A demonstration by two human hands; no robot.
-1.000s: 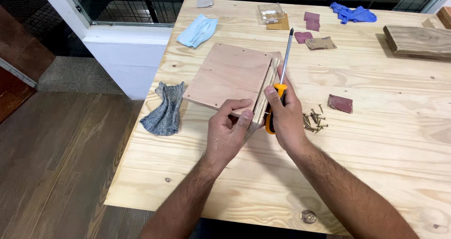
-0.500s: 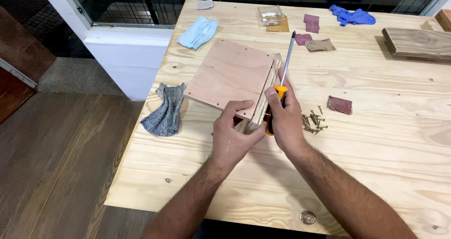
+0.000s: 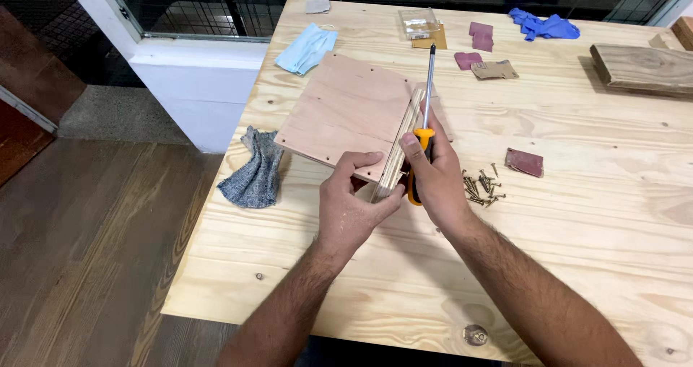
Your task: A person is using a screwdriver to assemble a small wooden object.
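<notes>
My left hand (image 3: 351, 208) is clamped on the near corner of the plywood assembly (image 3: 354, 114), a pale pinkish flat panel with small screw holes, joined at its 3 o'clock side to an upright strip showing layered edge grain, lying mid-table (image 3: 577, 266). My right hand (image 3: 440, 183) is closed around the orange-handled screwdriver (image 3: 426, 107), its shaft pointing to 12 o'clock along that strip, with loose screws (image 3: 480, 188) at 3 o'clock. I judge the plywood stiff, light and not slippery, best pinched at an edge or corner.
</notes>
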